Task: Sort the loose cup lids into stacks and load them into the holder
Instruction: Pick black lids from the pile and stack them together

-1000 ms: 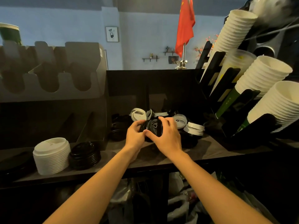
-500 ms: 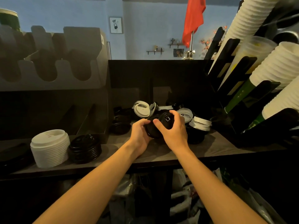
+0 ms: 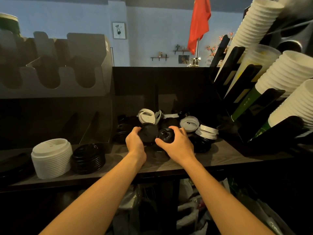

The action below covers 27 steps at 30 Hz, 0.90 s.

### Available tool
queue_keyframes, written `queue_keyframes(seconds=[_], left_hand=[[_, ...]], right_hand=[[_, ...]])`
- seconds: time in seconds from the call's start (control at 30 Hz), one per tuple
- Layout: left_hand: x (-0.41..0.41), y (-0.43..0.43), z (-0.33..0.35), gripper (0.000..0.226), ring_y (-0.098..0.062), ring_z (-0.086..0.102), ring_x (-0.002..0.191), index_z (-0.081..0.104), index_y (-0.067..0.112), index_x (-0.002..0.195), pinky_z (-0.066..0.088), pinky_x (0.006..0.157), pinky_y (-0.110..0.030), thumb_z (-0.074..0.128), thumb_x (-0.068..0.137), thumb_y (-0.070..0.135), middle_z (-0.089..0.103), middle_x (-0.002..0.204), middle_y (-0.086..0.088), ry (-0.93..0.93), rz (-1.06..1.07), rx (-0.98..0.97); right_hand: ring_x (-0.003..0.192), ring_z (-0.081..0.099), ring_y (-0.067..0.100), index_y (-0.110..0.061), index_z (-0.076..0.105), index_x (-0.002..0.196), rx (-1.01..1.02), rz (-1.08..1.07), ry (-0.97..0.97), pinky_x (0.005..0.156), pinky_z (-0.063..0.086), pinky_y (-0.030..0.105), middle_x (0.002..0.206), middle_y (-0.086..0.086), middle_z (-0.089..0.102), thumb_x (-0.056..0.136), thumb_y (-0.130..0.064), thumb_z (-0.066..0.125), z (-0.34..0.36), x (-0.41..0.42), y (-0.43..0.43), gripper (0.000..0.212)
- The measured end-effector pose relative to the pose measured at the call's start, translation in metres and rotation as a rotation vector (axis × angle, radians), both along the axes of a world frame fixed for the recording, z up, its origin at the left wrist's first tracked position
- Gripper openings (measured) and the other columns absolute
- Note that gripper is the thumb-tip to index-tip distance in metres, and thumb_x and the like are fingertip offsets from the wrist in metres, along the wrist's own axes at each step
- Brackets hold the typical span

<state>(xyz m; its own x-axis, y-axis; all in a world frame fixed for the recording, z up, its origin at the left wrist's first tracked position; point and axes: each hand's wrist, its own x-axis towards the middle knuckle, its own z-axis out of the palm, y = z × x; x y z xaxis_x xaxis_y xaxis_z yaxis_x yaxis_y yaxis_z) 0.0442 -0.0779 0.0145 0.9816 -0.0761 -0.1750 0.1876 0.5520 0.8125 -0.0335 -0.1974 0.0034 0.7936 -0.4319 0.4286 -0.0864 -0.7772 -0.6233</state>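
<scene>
The person's left hand [image 3: 135, 143] and right hand [image 3: 177, 145] meet at the front of a heap of loose lids [image 3: 169, 122] lying on the dark wood-grain surface [image 3: 223, 155]. The left fingers [image 3: 135, 130] curl round a matte black lid [image 3: 149, 133], a shallow dome turned on edge towards the camera. Just beside it and touching it, the right fingers [image 3: 176, 128] and thumb pinch a glossy black lid [image 3: 166, 134], whose moulded centre catches the light.

The heap behind mixes black and white lids, some flat, some tilted. A white lid [image 3: 188, 122] with a small sip hole sits to the right of the hands, and a short pile of white lids [image 3: 207, 132] rests on black ones beside it.

Well to the left on the same surface stand two sorted stacks, touching each other: a tall white stack [image 3: 51, 157] with ribbed rims and a lower black stack [image 3: 88, 157].

Above them is a grey cardboard holder [image 3: 67, 78] with U-shaped cut-outs along its front. On the right, a black rack [image 3: 243, 85] carries slanted columns of white paper cups [image 3: 286, 72].
</scene>
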Motion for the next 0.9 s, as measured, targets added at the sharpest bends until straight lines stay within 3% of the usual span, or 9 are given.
queue_keyframes(seconds=[0.17,0.33,0.5,0.6,0.7,0.8,0.9], left_hand=[[0.006,-0.001,-0.003,0.008,-0.026,0.067,0.107,0.069,0.019,0.094,0.048,0.106,-0.046,0.063,0.094,0.025,0.074,0.101,-0.006,-0.01,0.035,-0.013],[0.005,-0.004,-0.006,0.02,-0.023,0.062,0.115,0.071,0.017,0.113,0.044,0.11,-0.047,0.065,0.094,0.023,0.07,0.114,-0.005,-0.106,0.053,0.141],[-0.004,-0.002,-0.005,0.01,-0.02,0.065,0.104,0.073,0.017,0.1,0.053,0.097,-0.04,0.063,0.096,0.016,0.071,0.102,-0.003,-0.23,0.037,0.208],[-0.012,0.001,-0.002,0.012,-0.02,0.066,0.104,0.074,0.017,0.097,0.057,0.087,-0.035,0.064,0.096,0.012,0.071,0.102,-0.003,-0.294,0.036,0.216],[-0.02,0.007,0.002,0.02,-0.019,0.066,0.106,0.073,0.017,0.111,0.056,0.078,-0.028,0.062,0.097,0.011,0.07,0.111,-0.005,-0.341,-0.015,0.194],[-0.029,0.017,0.005,0.037,-0.016,0.066,0.098,0.055,0.02,0.132,0.056,0.067,-0.021,0.062,0.097,0.012,0.064,0.117,-0.004,-0.403,-0.063,0.205],[-0.031,0.033,0.01,0.035,-0.019,0.069,0.099,0.054,0.022,0.128,0.056,0.066,-0.022,0.063,0.096,0.008,0.066,0.118,-0.009,-0.502,-0.047,0.27]], right_hand=[[0.14,0.035,0.027,-0.018,0.04,0.147,-0.37,-0.071,0.316,0.114,0.028,0.044,0.151,0.007,0.042,0.079,-0.083,0.046,0.0,-0.001,0.007,0.095],[0.143,0.031,0.029,-0.016,0.036,0.149,-0.397,-0.045,0.321,0.115,0.024,0.046,0.154,0.01,0.038,0.077,-0.087,0.043,0.001,-0.002,0.01,0.102],[0.138,0.037,0.025,-0.023,0.023,0.154,-0.261,0.051,0.073,0.11,0.034,0.04,0.148,0.004,0.043,0.078,-0.077,0.057,0.001,-0.001,0.007,0.099],[0.131,0.043,0.02,-0.025,0.024,0.154,-0.294,0.138,-0.014,0.103,0.042,0.035,0.143,0.0,0.044,0.08,-0.066,0.068,0.001,0.001,0.009,0.096],[0.126,0.048,0.019,-0.022,0.033,0.15,-0.314,0.116,-0.095,0.099,0.047,0.035,0.139,-0.002,0.044,0.078,-0.063,0.072,0.002,0.002,0.011,0.091],[0.12,0.051,0.018,-0.02,0.039,0.143,-0.228,0.066,-0.226,0.095,0.05,0.035,0.133,-0.003,0.047,0.073,-0.065,0.075,0.007,-0.002,0.015,0.09],[0.117,0.052,0.017,-0.019,0.041,0.136,-0.18,0.065,-0.354,0.092,0.052,0.036,0.131,-0.003,0.049,0.069,-0.064,0.079,0.013,-0.007,0.027,0.089]])
